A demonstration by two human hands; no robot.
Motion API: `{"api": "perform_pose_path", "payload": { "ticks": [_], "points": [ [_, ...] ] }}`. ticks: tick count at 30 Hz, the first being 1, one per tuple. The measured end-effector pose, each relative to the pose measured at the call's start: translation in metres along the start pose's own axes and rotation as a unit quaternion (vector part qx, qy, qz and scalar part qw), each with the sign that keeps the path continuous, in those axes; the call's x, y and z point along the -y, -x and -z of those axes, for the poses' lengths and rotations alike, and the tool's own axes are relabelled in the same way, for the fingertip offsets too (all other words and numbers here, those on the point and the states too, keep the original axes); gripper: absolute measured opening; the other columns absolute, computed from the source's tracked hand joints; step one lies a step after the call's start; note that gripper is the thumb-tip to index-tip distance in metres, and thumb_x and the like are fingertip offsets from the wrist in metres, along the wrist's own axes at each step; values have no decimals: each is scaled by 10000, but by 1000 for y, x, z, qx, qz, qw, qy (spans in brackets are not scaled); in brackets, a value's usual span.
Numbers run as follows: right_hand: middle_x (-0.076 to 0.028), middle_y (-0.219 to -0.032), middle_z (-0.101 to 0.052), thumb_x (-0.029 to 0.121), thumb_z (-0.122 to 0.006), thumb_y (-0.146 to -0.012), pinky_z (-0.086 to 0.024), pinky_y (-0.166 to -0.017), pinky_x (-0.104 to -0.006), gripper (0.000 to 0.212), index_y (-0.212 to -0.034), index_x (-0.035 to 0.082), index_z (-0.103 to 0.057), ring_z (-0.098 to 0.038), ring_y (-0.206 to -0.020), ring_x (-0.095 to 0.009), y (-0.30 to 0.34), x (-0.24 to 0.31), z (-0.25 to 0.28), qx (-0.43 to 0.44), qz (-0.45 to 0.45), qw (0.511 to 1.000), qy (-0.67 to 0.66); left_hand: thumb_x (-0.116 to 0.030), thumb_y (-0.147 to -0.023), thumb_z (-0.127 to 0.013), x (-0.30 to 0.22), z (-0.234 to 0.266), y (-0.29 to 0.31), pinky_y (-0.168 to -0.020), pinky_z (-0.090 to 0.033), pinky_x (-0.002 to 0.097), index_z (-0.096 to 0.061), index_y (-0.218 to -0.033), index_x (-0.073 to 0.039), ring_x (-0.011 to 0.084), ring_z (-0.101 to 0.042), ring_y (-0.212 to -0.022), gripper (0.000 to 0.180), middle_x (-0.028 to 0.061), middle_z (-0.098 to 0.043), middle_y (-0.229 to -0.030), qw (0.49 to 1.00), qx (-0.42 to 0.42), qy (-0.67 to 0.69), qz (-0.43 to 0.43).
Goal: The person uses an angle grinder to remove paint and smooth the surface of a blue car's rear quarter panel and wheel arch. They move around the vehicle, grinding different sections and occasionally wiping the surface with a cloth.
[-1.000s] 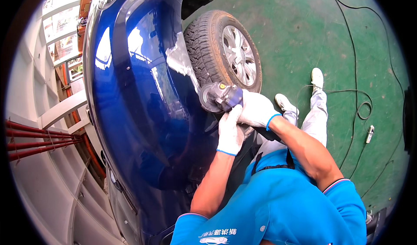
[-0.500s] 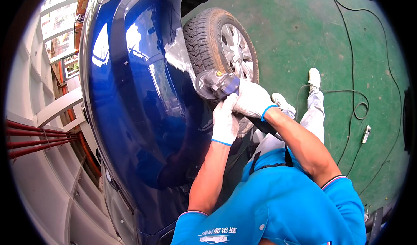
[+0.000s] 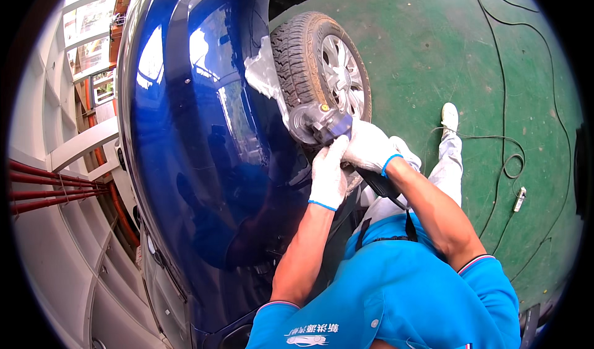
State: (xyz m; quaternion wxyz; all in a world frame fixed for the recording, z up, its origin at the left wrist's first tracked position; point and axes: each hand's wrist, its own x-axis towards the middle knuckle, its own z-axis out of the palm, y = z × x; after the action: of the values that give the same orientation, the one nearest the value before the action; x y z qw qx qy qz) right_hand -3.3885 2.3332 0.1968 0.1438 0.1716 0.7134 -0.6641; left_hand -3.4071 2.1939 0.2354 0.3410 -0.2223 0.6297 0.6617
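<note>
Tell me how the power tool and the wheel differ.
The power tool looks much smaller than the wheel. The right hand grips the power tool, not the wheel. The power tool is dark and purplish; the wheel has silver spokes. Both have round parts.

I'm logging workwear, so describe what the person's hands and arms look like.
The left hand and right hand wear whitish gloves with bright blue cuff edges. Both forearms are bare below short bright blue sleeves with thin contrasting trim.
</note>
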Motion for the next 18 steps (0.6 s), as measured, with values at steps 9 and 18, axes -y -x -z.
{"api": "perform_pose_path", "payload": {
  "ticks": [9,18],
  "points": [
    [-324,-1060,-709,433,-712,-802,-538,-940,-491,607,-1165,-49,-646,-690,-1070,-457,12,-17,-22,26,-2,1000,4,-256,-1007,-672,6,-3,32,-964,-545,426,-629,-1294,-1,230,-679,-1086,386,109,-697,-1205,998,-47,-29,-1],
    [-261,-1107,-719,455,-705,-811,-542,-916,-466,562,-1211,63,-664,-682,-1056,-451,-3,14,5,22,72,997,-18,-253,-993,-697,-3,-2,-3,-958,-553,431,-662,-1269,-13,214,-694,-1078,367,88,-724,-1178,997,-34,-22,-67]
  ]
}}
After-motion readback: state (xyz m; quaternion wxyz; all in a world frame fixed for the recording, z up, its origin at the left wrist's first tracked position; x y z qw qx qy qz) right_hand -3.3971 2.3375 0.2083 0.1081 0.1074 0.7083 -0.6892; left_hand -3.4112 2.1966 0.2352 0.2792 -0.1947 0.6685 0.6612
